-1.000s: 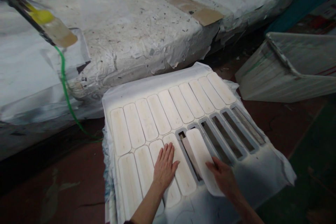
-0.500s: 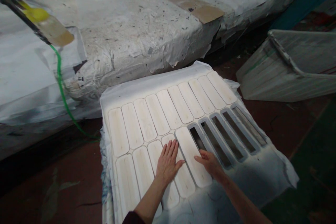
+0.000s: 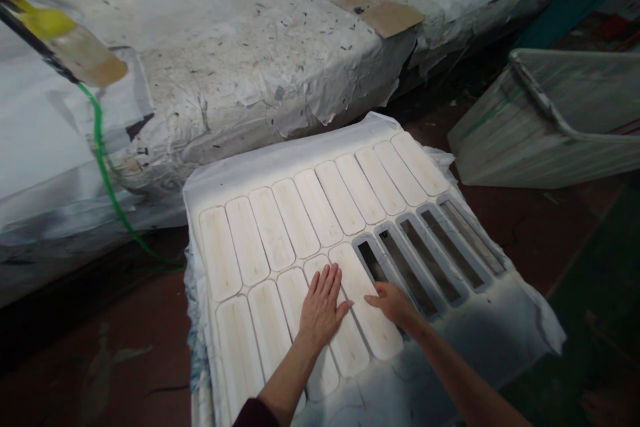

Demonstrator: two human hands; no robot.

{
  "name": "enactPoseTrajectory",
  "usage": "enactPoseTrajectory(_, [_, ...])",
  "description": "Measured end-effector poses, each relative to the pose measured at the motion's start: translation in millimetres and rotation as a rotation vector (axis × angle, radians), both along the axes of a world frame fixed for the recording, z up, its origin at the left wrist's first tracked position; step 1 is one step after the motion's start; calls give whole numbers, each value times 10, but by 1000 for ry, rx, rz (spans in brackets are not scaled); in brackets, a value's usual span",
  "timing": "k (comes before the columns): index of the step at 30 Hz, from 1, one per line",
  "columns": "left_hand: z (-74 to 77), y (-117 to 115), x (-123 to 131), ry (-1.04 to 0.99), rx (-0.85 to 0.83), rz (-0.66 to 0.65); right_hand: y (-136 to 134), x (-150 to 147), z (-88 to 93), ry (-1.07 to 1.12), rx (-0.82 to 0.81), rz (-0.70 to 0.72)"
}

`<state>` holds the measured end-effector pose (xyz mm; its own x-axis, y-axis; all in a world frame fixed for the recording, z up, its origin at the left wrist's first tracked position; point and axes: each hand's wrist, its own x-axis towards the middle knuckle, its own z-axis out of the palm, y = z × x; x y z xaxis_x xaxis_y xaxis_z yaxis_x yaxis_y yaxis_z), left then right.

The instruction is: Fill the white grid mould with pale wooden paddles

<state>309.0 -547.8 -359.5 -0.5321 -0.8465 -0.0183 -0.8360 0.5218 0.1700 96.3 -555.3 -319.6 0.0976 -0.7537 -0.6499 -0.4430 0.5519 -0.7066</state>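
Pale oblong boards (image 3: 315, 207) with rounded ends lie side by side in two rows on a cloth-covered stand (image 3: 480, 340). My left hand (image 3: 323, 307) rests flat on boards in the nearer row, fingers stretched out and thumb apart. Beside it, my right hand (image 3: 397, 310) grips the right edge of one board (image 3: 375, 333), thumb on top; the other fingers curl down at its side and are partly hidden. To the right of this board are several uncovered grey-rimmed slots (image 3: 433, 260), dark inside.
Behind the stand runs a long bench (image 3: 240, 73) under stained white covering, with a brown cardboard piece (image 3: 390, 17) on it. A yellow-topped bottle (image 3: 83, 50) and green hose (image 3: 103, 167) hang at the left. A large grey bin (image 3: 515, 133) stands at right.
The board under my right hand has come down slightly and lies closer to its neighbour. My left hand stays flat in place. The whole view has shifted a little.
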Motion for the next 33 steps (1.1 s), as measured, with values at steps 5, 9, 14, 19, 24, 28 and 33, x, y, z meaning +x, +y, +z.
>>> enactPoseTrajectory(5, [57,-8,-57,22,62,-8,-35,19,8,142,16,111])
enactPoseTrajectory(9, [69,-1,-91,55,101,-9,-51,33,40,268,27,205])
enactPoseTrajectory(14, [58,22,-139,54,110,4,-51,74,102,401,-2,322])
enactPoseTrajectory(19, [39,27,-220,45,103,-13,9,120,99,631,-37,417])
enactPoseTrajectory(24, [57,25,-247,5,83,-28,84,94,173,758,-105,494])
enactPoseTrajectory(28, [70,17,-266,-16,84,-29,300,48,351,796,-204,492])
enactPoseTrajectory(33, [35,23,-299,-26,84,-37,1028,22,300,677,-485,534])
